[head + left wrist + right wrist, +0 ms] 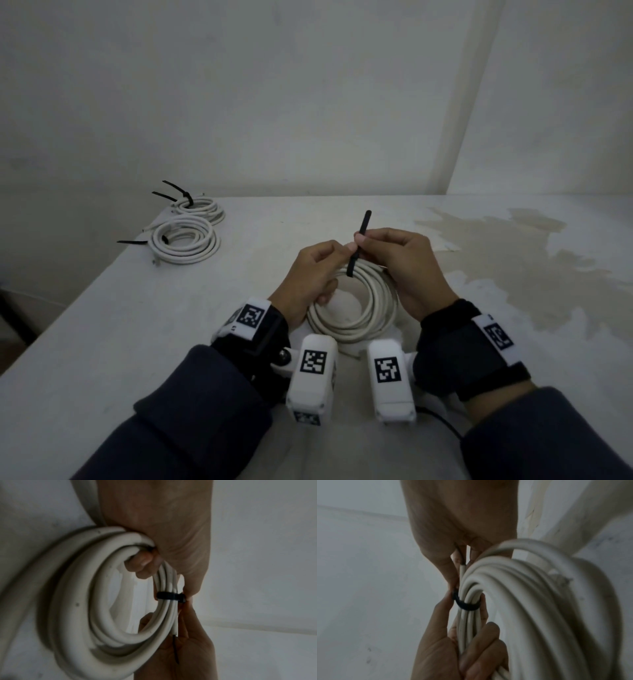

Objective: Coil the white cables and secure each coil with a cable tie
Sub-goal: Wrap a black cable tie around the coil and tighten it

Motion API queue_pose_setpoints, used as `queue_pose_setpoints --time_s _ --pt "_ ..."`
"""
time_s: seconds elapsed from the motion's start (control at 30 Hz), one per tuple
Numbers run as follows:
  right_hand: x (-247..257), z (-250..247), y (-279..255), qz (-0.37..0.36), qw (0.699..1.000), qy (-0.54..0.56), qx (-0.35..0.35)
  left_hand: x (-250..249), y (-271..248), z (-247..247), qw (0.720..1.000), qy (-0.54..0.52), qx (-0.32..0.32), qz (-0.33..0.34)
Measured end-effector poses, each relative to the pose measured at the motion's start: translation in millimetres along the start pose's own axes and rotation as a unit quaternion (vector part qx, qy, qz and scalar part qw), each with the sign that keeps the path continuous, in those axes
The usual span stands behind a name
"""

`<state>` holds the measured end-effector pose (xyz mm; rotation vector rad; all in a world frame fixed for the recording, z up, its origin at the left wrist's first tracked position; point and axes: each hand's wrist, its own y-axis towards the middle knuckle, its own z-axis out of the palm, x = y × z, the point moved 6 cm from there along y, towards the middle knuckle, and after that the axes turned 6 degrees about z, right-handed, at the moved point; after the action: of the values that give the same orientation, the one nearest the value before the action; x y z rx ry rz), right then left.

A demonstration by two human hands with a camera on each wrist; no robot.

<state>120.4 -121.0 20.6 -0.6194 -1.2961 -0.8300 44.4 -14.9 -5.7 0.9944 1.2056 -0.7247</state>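
Tie head (182, 599) buried between pinching fingertips; coil's (72, 601) near loops blurred, cut off at left edge.

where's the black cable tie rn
In the head view, the black cable tie is at table centre, looped around the white coil and pinched between the left hand and right hand.

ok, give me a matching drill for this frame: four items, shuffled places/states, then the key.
Items
1. left hand
2. right hand
3. black cable tie
4. two tied coils

Places/states
A. far left of the table
B. looped round the strands of the white cable coil, tail sticking up
C. pinches the tie's tail
D. grips the coil, thumb at the tie

Pairs: 1-D, 2-C, 3-B, 4-A
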Motion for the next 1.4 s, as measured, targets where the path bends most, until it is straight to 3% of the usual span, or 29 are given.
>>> queue_pose_setpoints --time_s 0.3,0.53,0.67,0.77,0.87,1.0,1.2,1.3,1.4 --pt "-7 19 3 0.008 0.999 0.018 -0.038 -2 -5 -15 0.998 -0.007 -0.031 -0.049" --pt "-9 88 10 -0.001 0.988 -0.135 0.069 -14 -24 -75 0.986 -0.086 -0.136 -0.048" --pt "-16 129 3 0.047 0.965 -0.182 0.182 -21 -30 -113 0.956 -0.151 -0.249 -0.024" --pt "-10 150 1 -0.043 0.947 -0.223 0.228 -26 -36 -142 0.932 -0.158 -0.326 0.005" --pt "-10 168 12 -0.085 0.954 -0.203 0.203 -34 -37 -164 0.933 -0.105 -0.343 0.034" --pt "-22 196 37 -0.055 0.976 -0.146 0.153 -44 -39 -194 0.926 -0.150 -0.333 0.094" --pt "-48 254 83 0.030 0.987 -0.071 0.141 -56 -40 -248 0.893 0.088 -0.409 0.165" --pt "-55 262 104 0.109 0.984 -0.013 0.141 -55 -30 -261 0.914 0.086 -0.363 0.160" --pt "-59 261 116 0.103 0.983 -0.044 0.146 -45 -24 -264 0.929 0.184 -0.298 0.123"
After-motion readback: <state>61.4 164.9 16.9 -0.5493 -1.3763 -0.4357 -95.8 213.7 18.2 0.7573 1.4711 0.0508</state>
